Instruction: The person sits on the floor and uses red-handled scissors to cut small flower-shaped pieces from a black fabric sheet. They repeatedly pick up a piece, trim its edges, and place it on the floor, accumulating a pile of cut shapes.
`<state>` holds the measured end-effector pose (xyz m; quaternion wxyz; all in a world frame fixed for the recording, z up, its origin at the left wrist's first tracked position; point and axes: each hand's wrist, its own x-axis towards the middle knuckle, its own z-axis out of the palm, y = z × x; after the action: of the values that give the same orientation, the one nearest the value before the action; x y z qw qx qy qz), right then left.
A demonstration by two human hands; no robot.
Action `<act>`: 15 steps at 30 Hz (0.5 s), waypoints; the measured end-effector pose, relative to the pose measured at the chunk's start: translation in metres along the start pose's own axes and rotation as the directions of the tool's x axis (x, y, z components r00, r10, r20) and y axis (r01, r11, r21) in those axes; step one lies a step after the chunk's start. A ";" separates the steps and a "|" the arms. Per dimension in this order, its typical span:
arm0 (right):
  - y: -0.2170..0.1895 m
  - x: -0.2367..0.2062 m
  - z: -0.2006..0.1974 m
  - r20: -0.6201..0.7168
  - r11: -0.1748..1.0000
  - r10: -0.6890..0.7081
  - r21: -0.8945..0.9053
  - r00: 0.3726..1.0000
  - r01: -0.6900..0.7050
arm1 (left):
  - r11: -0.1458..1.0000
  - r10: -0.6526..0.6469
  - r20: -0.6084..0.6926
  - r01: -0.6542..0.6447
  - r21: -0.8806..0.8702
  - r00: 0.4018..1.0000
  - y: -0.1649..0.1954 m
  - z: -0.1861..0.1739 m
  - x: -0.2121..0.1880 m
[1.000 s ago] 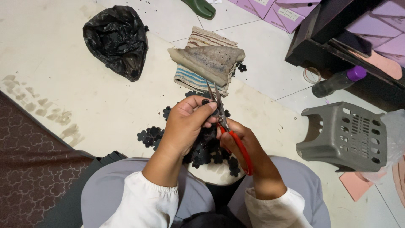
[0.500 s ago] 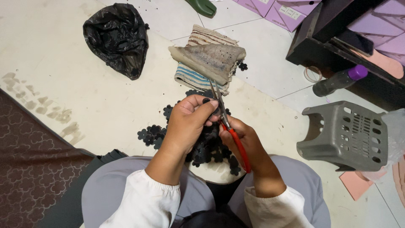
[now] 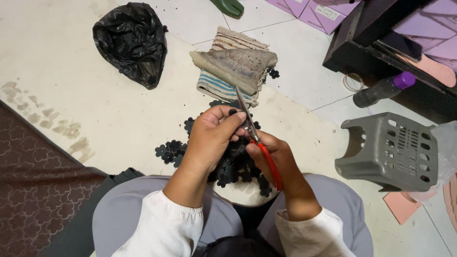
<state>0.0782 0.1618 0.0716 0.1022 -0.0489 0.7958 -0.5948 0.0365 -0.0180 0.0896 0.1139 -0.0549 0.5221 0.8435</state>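
One scissors [image 3: 257, 138] — one stool [image 3: 388, 152]

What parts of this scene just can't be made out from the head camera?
- Small black piece at the left hand: covered by its fingers.
- Red-handled scissors: handle loops wrapped by the right hand.
- Black plastic bag: contents hidden.
- Green object: cut off by the top edge.

We hold both hands close together in front of our knees. Our left hand [image 3: 212, 138] is curled, its fingertips [image 3: 236, 116] pinched together. Our right hand [image 3: 276, 154] is closed in a firm grip, wrist bent inward. Both forearms come out of white sleeves.
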 end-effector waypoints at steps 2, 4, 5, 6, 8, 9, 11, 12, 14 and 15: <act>-0.001 0.000 -0.001 0.003 0.982 0.120 0.149 0.993 -0.119 | 1.000 0.027 0.051 -0.027 -0.003 0.998 0.004 0.000 -0.002; -0.004 0.002 -0.001 0.031 0.944 0.098 0.315 0.995 -0.103 | 0.999 0.037 0.101 -0.034 -0.029 0.994 0.007 -0.001 -0.003; -0.006 0.002 0.000 0.046 0.913 0.016 0.406 0.999 -0.033 | 0.998 0.033 0.124 -0.027 -0.052 0.992 0.009 -0.001 -0.004; -0.008 0.003 0.001 0.052 0.868 -0.067 0.496 0.996 0.032 | 0.997 0.030 0.148 -0.019 -0.076 0.989 0.010 -0.001 -0.005; -0.012 0.004 0.004 -0.046 0.895 -0.057 0.441 0.997 0.071 | 0.994 0.041 0.165 -0.023 -0.109 0.985 0.012 -0.001 -0.006; -0.014 0.005 0.006 -0.095 0.907 -0.053 0.411 0.994 0.088 | 0.992 0.045 0.173 -0.023 -0.126 0.984 0.013 -0.001 -0.006; -0.019 0.007 0.009 -0.180 0.913 -0.068 0.384 0.981 0.134 | 0.997 0.071 0.172 -0.073 0.003 0.982 0.013 -0.002 -0.010; -0.021 0.009 0.010 -0.223 0.916 -0.077 0.370 0.972 0.157 | 0.993 0.085 0.173 -0.098 0.068 0.981 0.012 -0.002 -0.011; -0.024 0.013 0.012 -0.242 0.908 -0.042 0.395 0.969 0.138 | 0.992 0.061 0.171 -0.079 0.097 0.983 0.012 -0.004 -0.013; -0.025 0.014 0.013 -0.252 0.904 -0.025 0.407 0.968 0.129 | 0.991 0.050 0.171 -0.070 0.111 0.984 0.011 -0.006 -0.013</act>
<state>0.0664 0.1400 0.0905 -0.0105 0.0151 0.6530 -0.7572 0.0466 -0.0298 0.0995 0.1349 0.0388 0.5604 0.8163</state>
